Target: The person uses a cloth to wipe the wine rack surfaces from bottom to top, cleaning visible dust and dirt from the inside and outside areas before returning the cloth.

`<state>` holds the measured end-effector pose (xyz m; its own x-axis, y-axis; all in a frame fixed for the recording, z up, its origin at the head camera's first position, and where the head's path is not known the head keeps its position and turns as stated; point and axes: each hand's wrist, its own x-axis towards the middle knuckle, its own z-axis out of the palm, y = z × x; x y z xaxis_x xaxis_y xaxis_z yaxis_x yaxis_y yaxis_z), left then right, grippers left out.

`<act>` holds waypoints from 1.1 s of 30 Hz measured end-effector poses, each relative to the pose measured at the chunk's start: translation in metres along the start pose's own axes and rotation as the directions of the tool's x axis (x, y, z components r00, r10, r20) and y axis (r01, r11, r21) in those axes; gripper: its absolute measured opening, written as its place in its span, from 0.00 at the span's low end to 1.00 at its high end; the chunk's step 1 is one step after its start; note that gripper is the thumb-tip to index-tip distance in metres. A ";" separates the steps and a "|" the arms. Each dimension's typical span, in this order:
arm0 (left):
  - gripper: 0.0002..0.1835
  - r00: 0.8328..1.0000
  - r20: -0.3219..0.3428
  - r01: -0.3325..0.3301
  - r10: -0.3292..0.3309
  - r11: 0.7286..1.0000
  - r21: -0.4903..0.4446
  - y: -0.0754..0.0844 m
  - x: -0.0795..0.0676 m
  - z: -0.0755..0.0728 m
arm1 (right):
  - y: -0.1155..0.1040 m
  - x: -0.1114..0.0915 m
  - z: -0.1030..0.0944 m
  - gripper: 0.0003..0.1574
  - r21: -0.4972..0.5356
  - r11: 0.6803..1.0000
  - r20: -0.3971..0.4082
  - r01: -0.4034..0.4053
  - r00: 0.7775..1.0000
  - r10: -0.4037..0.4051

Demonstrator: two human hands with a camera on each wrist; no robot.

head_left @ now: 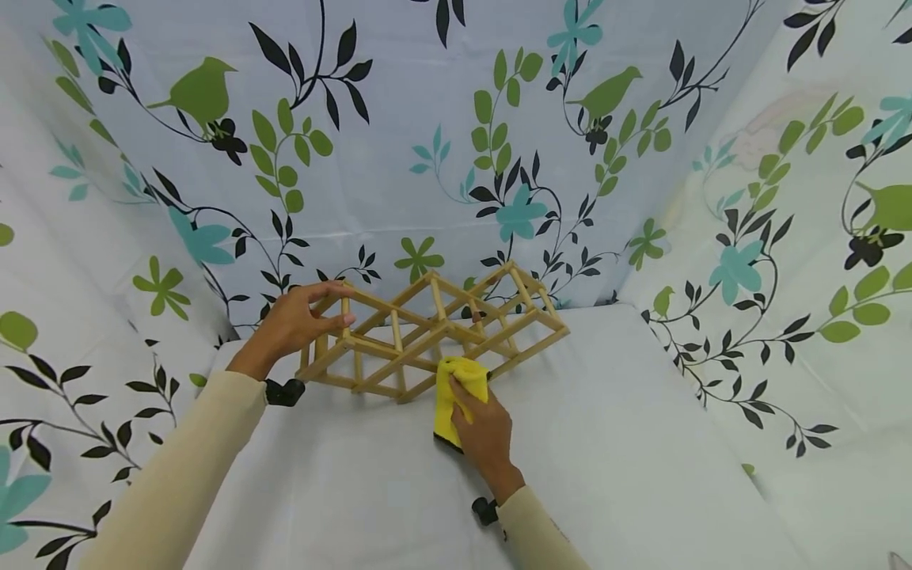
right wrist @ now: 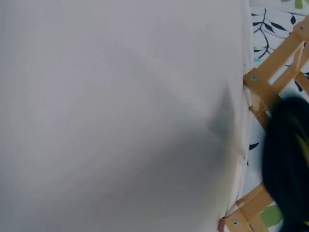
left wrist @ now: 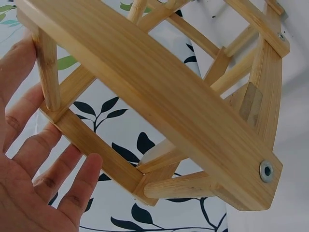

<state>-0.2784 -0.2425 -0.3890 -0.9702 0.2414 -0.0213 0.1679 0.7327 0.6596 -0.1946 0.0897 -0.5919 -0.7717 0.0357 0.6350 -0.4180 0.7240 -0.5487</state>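
Yellow cloth (head_left: 459, 370) bunches in right grip (head_left: 486, 434); left grip (head_left: 290, 323) holds wooden rack (left wrist: 154, 89).

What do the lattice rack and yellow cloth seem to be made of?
Lattice rack: probably wood or bamboo, smooth and pale; fine grain lines run along it.
Yellow cloth: seemingly soft, matte fabric, judging by its folds; the exact fiber is unclear.

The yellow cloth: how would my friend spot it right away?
On the white tabletop stands a wooden lattice rack. At the middle of its near side, the right hand holds the yellow cloth. It's the bright, floppy thing with a dark edge, unlike the rack's stiff, pale wood.
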 end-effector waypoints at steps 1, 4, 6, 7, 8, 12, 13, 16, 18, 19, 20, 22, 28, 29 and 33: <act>0.31 1.000 -0.003 0.002 -0.002 1.000 0.000 0.000 -0.001 0.000 | -0.001 0.001 0.001 0.36 0.015 1.000 -0.042 -0.001 0.999 0.001; 0.31 1.000 -0.007 0.007 -0.007 1.000 0.010 -0.002 -0.003 -0.001 | -0.001 0.006 0.001 0.37 0.013 1.000 -0.134 -0.024 0.991 0.025; 0.32 1.000 -0.004 0.012 -0.012 1.000 0.012 -0.001 -0.003 -0.001 | -0.001 0.007 0.000 0.35 -0.016 0.999 -0.056 -0.047 0.997 0.046; 0.32 1.000 -0.004 0.014 -0.014 1.000 0.014 -0.002 -0.003 -0.001 | -0.003 0.006 -0.001 0.35 -0.034 0.998 0.024 -0.045 0.999 0.045; 0.31 1.000 -0.004 0.015 -0.015 1.000 0.013 -0.002 -0.004 -0.001 | -0.005 0.003 -0.001 0.35 -0.054 0.998 0.105 -0.029 0.994 0.034; 0.30 1.000 -0.009 -0.004 0.004 1.000 -0.002 -0.002 -0.003 0.000 | -0.027 -0.007 0.003 0.32 -0.012 0.995 0.346 0.098 0.934 -0.087; 0.29 1.000 -0.013 -0.009 0.009 1.000 -0.004 -0.002 -0.003 0.000 | -0.034 -0.007 0.006 0.32 0.019 0.990 0.366 0.139 0.921 -0.137; 0.29 1.000 -0.015 -0.014 0.014 1.000 -0.009 -0.001 -0.002 0.001 | -0.054 -0.003 0.017 0.30 0.097 0.963 0.398 0.253 0.877 -0.271; 0.29 1.000 -0.014 -0.002 0.002 1.000 -0.013 0.000 -0.001 0.002 | -0.065 0.003 0.027 0.31 0.117 0.951 0.433 0.288 0.847 -0.310; 0.29 1.000 -0.013 0.007 -0.007 1.000 -0.013 0.000 -0.002 0.002 | -0.069 0.006 0.033 0.30 0.114 0.951 0.451 0.287 0.838 -0.307; 0.30 1.000 -0.010 0.013 -0.013 1.000 -0.012 0.001 -0.002 0.002 | -0.072 0.009 0.039 0.30 0.101 0.956 0.470 0.275 0.834 -0.289; 0.30 1.000 -0.009 0.027 -0.027 0.999 -0.018 0.002 -0.002 0.003 | -0.075 0.013 0.048 0.28 0.055 0.975 0.514 0.216 0.831 -0.213; 0.30 1.000 -0.007 0.011 -0.011 1.000 -0.020 0.002 0.002 0.007 | -0.064 0.009 0.050 0.29 -0.094 0.995 0.591 -0.022 0.803 0.074; 0.30 1.000 -0.008 0.010 -0.010 1.000 -0.017 0.002 0.002 0.006 | -0.062 0.008 0.048 0.30 -0.082 0.997 0.591 -0.005 0.805 0.053; 0.30 1.000 -0.012 0.015 -0.015 1.000 -0.009 -0.001 -0.001 0.002 | -0.066 0.010 0.045 0.30 0.016 0.984 0.551 0.175 0.820 -0.155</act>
<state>-0.2776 -0.2420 -0.3912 -0.9746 0.2229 -0.0217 0.1523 0.7306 0.6656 -0.1965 0.0113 -0.5738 -0.8323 -0.4621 0.3061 -0.5541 0.7080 -0.4379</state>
